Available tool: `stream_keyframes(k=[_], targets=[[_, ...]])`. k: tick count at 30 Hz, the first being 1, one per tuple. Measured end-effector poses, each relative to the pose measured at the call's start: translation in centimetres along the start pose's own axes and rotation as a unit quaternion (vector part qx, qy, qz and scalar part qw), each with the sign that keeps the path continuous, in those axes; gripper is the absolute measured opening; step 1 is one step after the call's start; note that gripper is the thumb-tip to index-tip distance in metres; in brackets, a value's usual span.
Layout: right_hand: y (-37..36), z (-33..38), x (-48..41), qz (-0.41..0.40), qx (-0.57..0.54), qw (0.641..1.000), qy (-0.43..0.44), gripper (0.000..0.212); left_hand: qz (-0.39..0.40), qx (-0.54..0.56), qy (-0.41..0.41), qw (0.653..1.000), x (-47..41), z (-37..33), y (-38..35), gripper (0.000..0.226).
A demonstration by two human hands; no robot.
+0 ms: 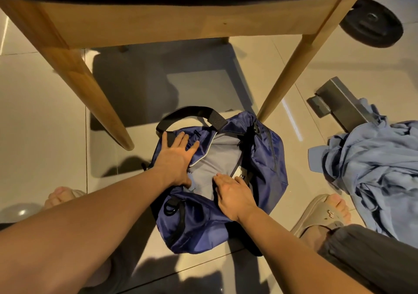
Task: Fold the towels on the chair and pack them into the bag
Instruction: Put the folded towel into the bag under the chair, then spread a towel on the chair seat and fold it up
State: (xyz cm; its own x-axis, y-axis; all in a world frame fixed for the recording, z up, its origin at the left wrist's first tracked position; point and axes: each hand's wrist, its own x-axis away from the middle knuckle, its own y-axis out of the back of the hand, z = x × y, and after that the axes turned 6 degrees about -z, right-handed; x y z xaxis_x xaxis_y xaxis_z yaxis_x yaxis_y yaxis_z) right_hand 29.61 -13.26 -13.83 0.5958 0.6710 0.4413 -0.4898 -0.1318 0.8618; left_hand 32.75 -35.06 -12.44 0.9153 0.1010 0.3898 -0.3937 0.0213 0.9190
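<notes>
Here we look down on a dark blue bag (267,180) that sits on the tiled floor (45,112), just in front of a wooden chair (158,24) and between its two front legs. The bag's mouth gapes open and shows a smooth grey surface (217,160) inside; we cannot tell whether that is lining or a folded towel. A black carry strap (192,111) arches over the far edge of the bag.

The left hand (175,157) lies flat on the bag's left flap, fingers straight and spread, pressing the blue fabric down beside the opening and gripping nothing. The right hand (233,194) rests palm down at the near edge of the opening, its fingers bent onto the grey surface close to the zip; we cannot tell whether they pinch anything.

Of the chair we see only the black seat edge, the pale wood frame and the legs. To the right, well apart from the bag, a crumpled heap of pale blue cloth (380,171) lies on the floor, partly over a grey metal bracket (339,103). A black wheel (372,23) stands beyond the chair's right corner. A foot in a beige slipper (325,212) is planted between the bag and the cloth.
</notes>
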Motion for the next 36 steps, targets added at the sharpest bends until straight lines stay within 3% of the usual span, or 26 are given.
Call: stream_keyframes(k=[3, 7, 14, 17, 21, 25, 29, 33, 34, 36], targets=[[1.7, 0.3, -0.1, 0.001, -0.011, 1.0, -0.005, 0.025, 0.025, 0.008, -0.007, 1.0, 0.0, -0.3, 0.6, 0.138], [5.2, -0.8, 0.8, -0.073, -0.031, 0.997, 0.018, 0.023, 0.063, 0.046, -0.007, 0.997, 0.0, -0.9, 3.1, 0.128], [13.8, -5.0, 3.8, -0.176, 0.018, 0.983, -0.045, 0.018, -0.143, 0.12, -0.024, 0.982, -1.7, -6.7, 10.2, 0.038], [16.6, -9.2, 5.6, -0.188, 0.018, 0.977, -0.098, 0.022, -0.172, 0.175, -0.063, 0.967, -3.3, -10.7, 13.7, 0.023], [19.6, -16.9, 8.3, -0.194, 0.044, 0.958, -0.206, 0.02, -0.183, 0.227, -0.128, 0.948, -6.2, -16.9, 17.4, 0.021], [21.0, -25.2, 11.0, -0.155, 0.061, 0.933, -0.319, 0.014, -0.154, 0.258, -0.175, 0.938, -10.4, -24.3, 19.2, 0.026], [20.9, -33.4, 12.9, -0.134, 0.047, 0.921, -0.364, 0.051, -0.057, 0.33, -0.189, 0.923, -14.9, -31.9, 18.5, 0.033], [20.5, -38.8, 13.9, -0.1, 0.03, 0.918, -0.382, 0.065, 0.092, 0.492, -0.117, 0.858, -17.6, -38.1, 16.8, 0.069], [20.2, -39.4, 14.1, -0.088, 0.023, 0.921, -0.38, 0.064, 0.133, 0.537, -0.087, 0.828, -17.9, -39.1, 16.3, 0.067], [19.6, -39.9, 14.3, -0.09, 0.031, 0.925, -0.368, 0.055, 0.167, 0.595, -0.051, 0.785, -18.0, -40.6, 15.0, 0.027]])
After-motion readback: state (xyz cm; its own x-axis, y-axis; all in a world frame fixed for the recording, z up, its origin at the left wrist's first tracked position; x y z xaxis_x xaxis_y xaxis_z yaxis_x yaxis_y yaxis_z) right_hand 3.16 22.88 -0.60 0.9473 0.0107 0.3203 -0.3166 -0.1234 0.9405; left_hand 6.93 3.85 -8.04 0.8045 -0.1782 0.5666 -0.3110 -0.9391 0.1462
